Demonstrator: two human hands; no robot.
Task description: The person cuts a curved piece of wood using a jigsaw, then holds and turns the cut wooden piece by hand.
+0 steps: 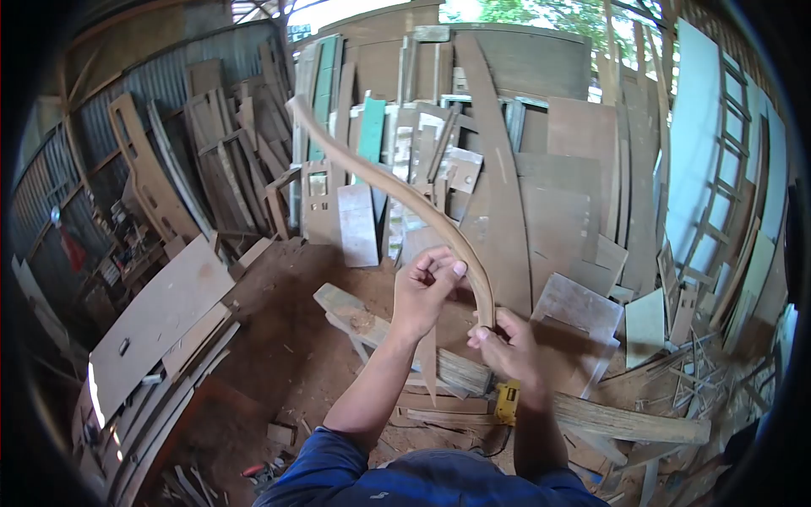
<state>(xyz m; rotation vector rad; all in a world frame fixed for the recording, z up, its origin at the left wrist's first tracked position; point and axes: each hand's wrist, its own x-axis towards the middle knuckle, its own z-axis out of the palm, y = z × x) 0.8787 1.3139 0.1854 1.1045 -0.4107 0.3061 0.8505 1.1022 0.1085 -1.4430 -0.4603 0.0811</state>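
A long, curved, smooth wooden piece (399, 188) rises from my hands toward the upper left. My left hand (428, 287) is closed on it a little above its lower end, thumb against the wood. At that lower end my right hand (505, 342) grips it with bent fingers. Below my hands lies a thick wooden beam (629, 421) of a rough workbench, with a yellow power tool (507, 400) beside my right wrist.
Boards and panels (562, 220) lean along the back wall. At the left is a stack of sheets (160, 317). A ladder (728, 160) stands at the right. Wood scraps (693, 376) litter the dirt floor.
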